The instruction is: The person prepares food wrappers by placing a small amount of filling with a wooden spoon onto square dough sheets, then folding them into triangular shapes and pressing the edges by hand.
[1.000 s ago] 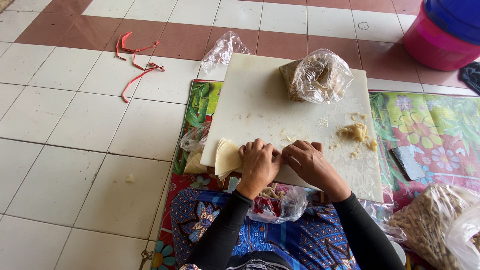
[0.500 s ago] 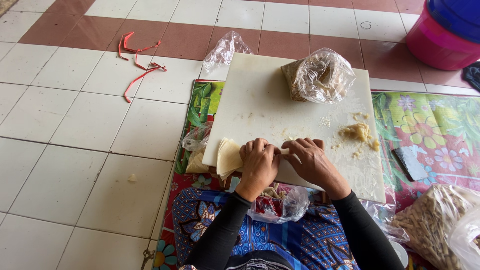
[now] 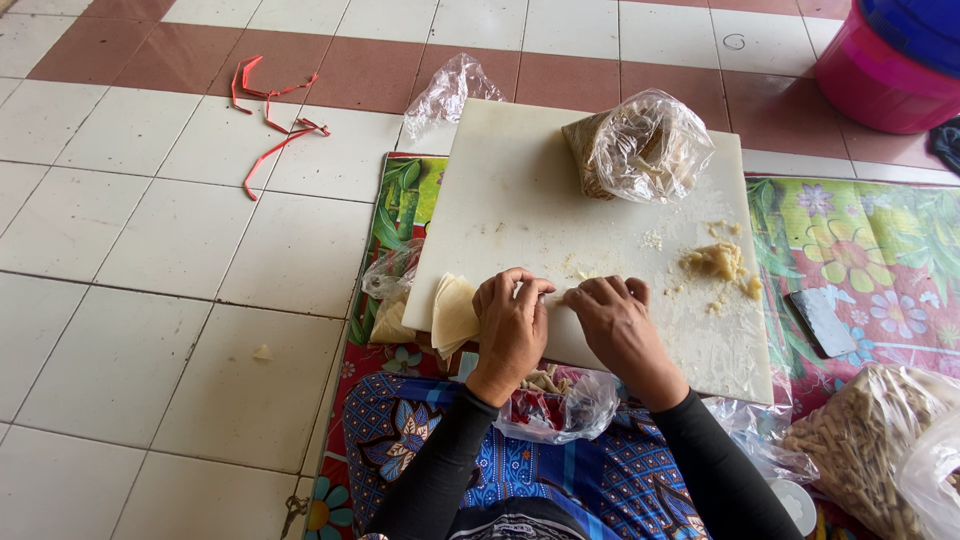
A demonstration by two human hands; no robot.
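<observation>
My left hand (image 3: 512,318) and my right hand (image 3: 612,318) meet at the near edge of a white cutting board (image 3: 520,190), fingertips pinched together on a thin pale wrapper (image 3: 553,294) that they roll between them. A stack of pale square wrappers (image 3: 453,312) lies just left of my left hand. A small heap of crumbly yellow filling (image 3: 716,262) sits on the board to the right of my right hand. A clear bag with brownish contents (image 3: 640,145) stands at the board's far side.
A flowered mat (image 3: 870,240) lies under the board on a tiled floor. An open plastic bag with rolled pieces (image 3: 555,400) rests on my lap. A large bag of rolled sticks (image 3: 865,450) is at right, a pink and blue tub (image 3: 890,60) at the far right, red strips (image 3: 270,120) at left.
Both hands stay in place at the board's near edge, fingers shifting slightly as they work the wrapper. Nothing else has moved.
</observation>
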